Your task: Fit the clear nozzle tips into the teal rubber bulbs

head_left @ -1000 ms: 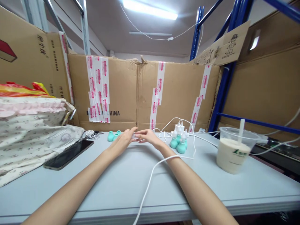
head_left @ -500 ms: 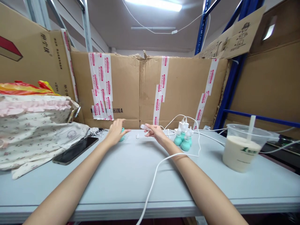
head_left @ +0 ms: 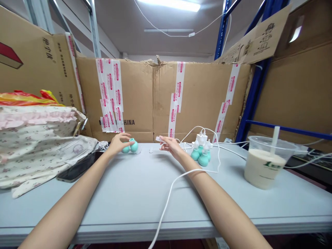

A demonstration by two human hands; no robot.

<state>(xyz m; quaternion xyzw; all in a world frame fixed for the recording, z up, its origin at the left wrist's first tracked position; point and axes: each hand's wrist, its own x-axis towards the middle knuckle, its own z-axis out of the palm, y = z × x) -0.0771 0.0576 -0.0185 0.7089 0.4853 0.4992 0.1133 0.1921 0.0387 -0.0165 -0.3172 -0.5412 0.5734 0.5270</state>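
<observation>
My left hand (head_left: pixel 118 144) is at the back left of the table, fingers curved and apart from the thumb. It is right at a teal squeeze bulb (head_left: pixel 126 149), partly hidden behind the thumb. Beside that stands a second teal bulb (head_left: pixel 134 145) with an open neck. My right hand (head_left: pixel 172 146) pinches a small translucent plastic nozzle (head_left: pixel 158 138) above the table, its tip pointing left. Between the hands a small clear piece (head_left: pixel 150 150) lies on the table, and another clear piece (head_left: pixel 139 150) is near the bulbs.
Several teal bulbs with clear nozzles (head_left: pixel 203 159) stand right of my right hand, by a white charger (head_left: pixel 201 138). A white cable (head_left: pixel 168 199) crosses my right forearm. A drink cup (head_left: pixel 267 167) stands at right; a phone (head_left: pixel 77 167) and floral cloth bag (head_left: pixel 38 145) at left. Cardboard (head_left: pixel 137 90) walls the back.
My left hand has moved left and its fingers have curled, so two teal bulbs now show beside it. My right hand stays almost in place with the nozzle.
</observation>
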